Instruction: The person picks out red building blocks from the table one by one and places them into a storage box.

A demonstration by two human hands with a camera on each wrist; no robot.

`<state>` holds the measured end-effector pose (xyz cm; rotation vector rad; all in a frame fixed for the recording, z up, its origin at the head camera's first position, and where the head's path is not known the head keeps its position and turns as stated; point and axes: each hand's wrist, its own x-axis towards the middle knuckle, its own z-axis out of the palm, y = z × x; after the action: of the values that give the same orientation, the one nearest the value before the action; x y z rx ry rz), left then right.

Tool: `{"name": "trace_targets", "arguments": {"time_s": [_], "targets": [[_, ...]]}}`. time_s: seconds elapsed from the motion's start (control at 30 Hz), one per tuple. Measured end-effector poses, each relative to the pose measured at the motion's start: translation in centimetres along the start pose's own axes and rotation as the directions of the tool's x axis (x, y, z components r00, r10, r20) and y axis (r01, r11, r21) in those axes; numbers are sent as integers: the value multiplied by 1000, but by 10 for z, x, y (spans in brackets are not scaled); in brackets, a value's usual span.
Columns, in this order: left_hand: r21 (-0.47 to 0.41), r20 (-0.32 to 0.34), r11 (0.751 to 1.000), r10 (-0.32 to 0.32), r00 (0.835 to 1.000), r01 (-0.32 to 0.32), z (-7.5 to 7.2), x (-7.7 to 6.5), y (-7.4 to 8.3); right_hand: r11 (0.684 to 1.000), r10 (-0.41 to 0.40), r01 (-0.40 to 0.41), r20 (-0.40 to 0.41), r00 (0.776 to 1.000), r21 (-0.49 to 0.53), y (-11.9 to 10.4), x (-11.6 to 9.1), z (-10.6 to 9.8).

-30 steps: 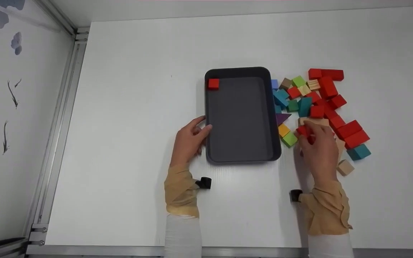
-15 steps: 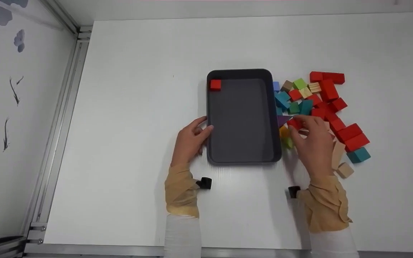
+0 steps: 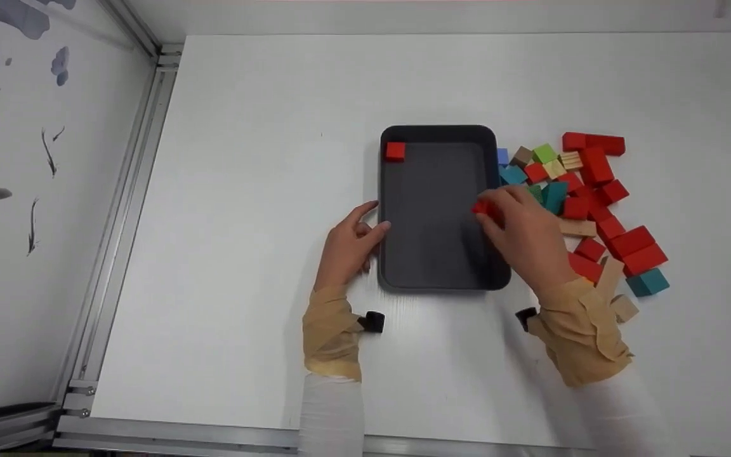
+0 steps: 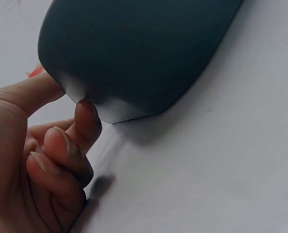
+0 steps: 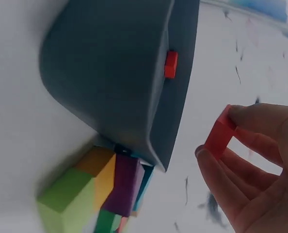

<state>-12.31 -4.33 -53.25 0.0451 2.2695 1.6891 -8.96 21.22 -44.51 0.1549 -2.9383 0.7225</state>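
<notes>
A dark grey rectangular tray (image 3: 445,279) stands on the white table. My left hand (image 3: 348,249) grips its left side, thumb at the rim and a fingertip against the outer wall; the other fingers curl loosely in the left wrist view. My right hand (image 3: 527,238) is over the tray's right rim, pinching a red block (image 5: 219,133) between thumb and fingertips, raised above the tray in the right wrist view. Another red block (image 3: 395,152) sits inside, in the far left corner of the tray.
Right of the tray lie many loose blocks: red blocks (image 3: 596,166), a teal block (image 3: 648,282), a light green block (image 3: 544,153), and a plain wooden cube (image 3: 624,308). Purple (image 5: 126,182) and orange blocks (image 5: 98,162) lie close against the tray. A patterned wall panel (image 3: 35,209) borders the left.
My right hand has lifted a red block from the pile and carried it left, over the tray. The left hand stays on the tray's side. The view has shifted slightly.
</notes>
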Motion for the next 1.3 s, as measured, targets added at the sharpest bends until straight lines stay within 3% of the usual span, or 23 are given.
{"name": "trace_targets", "arguments": {"time_s": [0.23,0.43,0.63,0.9,1.3], "targets": [[11,-7,1000,7,1000,-7,1,0,-3,988,-123,133,113,986,-80,-7,25,2],[18,4,1000,2,1000,-2,0,-1,-4,972,-127,168,234,964,-163,-12,50,9],[32,-13,999,0,1000,1,-5,-1,-3,946,-133,211,300,945,-246,-22,73,24],[9,-12,1000,0,1000,0,-4,-1,-1,956,-84,160,293,952,-247,-29,89,43],[21,10,1000,16,1000,-16,1,0,-2,969,-5,71,266,964,-237,-15,94,56]]}}
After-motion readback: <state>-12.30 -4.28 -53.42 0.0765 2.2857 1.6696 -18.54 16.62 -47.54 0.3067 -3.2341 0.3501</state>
